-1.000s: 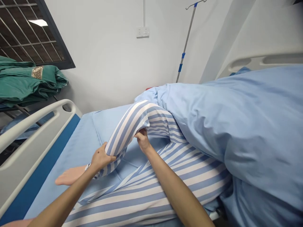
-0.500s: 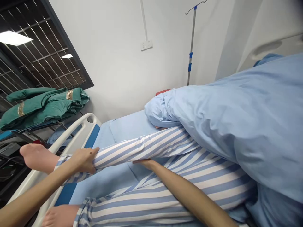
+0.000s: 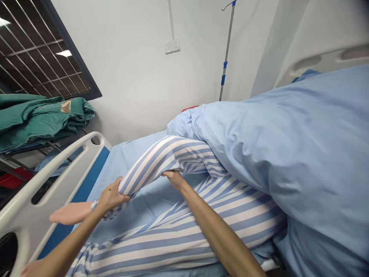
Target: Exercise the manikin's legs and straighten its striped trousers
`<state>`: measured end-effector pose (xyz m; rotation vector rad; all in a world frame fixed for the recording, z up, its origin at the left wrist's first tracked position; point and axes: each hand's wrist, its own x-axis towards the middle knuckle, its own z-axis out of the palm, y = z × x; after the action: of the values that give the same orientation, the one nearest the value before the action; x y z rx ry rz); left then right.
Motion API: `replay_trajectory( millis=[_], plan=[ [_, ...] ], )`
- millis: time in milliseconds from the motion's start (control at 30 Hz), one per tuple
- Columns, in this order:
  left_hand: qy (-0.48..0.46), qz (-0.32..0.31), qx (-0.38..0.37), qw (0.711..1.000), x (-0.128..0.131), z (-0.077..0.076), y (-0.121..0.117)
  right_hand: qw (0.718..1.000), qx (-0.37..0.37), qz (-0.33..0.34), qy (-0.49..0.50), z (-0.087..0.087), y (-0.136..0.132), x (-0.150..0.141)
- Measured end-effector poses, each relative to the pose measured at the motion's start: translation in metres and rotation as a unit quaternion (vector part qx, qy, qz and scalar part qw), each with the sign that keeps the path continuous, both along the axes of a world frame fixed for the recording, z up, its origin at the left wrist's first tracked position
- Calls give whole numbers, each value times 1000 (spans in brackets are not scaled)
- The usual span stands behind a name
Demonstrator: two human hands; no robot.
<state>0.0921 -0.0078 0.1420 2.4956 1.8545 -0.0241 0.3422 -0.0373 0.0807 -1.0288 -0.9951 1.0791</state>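
A leg in blue-and-white striped trousers (image 3: 152, 157) is bent at the knee, its knee lifted off the bed. My left hand (image 3: 113, 195) is wrapped round the lower leg just above the ankle. Beyond it the bare foot (image 3: 70, 213) points toward the footboard. Behind the knee, my right hand (image 3: 173, 177) holds the leg from below, its fingers partly hidden by the cloth. The other striped leg (image 3: 150, 246) lies flat along the near side, with its foot mostly hidden by my left forearm. A light blue quilt (image 3: 259, 146) covers the body above the thighs.
A cream footboard (image 3: 60, 165) closes the bed's left end. Beyond it, folded green cloth (image 3: 43, 119) rests on a metal rack. An IV pole (image 3: 226, 57) stands by the wall, and a headboard (image 3: 325, 61) rises at the far right.
The held leg has gone from nearly straight to bent, knee raised and foot drawn in from beyond the footboard. Both my hands have moved with it. The view has shifted slightly.
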Motion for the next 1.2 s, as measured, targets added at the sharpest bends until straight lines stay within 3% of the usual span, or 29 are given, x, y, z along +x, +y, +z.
replay_trajectory(
  millis=[67, 167, 233, 300, 467, 667, 800, 900, 1033, 1200],
  plan=[
    [-94, 14, -1, 995, 30, -33, -9, 997, 46, -50, 24, 7, -1, 14],
    [-196, 38, -2, 980, 64, -69, -17, 991, 86, -49, 86, 6, 1, 21],
    [-223, 50, 0, 974, 72, -79, -17, 987, 96, -40, 120, 3, 4, 19],
    [-223, 48, -4, 974, 70, -78, -14, 983, 100, -44, 146, 1, 6, 16],
    [-149, 30, -14, 988, 48, -50, -3, 981, 77, -39, 174, 0, 7, 10],
    [-1, 2, -14, 1000, -1, -1, 5, 982, 69, 100, 143, -20, 5, -17],
    [108, -28, -11, 994, -42, 36, 12, 975, -79, 139, 155, -47, 0, -42],
    [165, -77, -13, 983, -57, 57, 16, 950, -171, 202, 165, -63, -5, -57],
    [207, -109, -16, 972, -57, 67, 17, 916, -215, 278, 195, -66, -10, -62],
    [191, -112, -14, 975, -55, 65, 16, 915, -201, 283, 206, -60, -12, -59]
  ],
)
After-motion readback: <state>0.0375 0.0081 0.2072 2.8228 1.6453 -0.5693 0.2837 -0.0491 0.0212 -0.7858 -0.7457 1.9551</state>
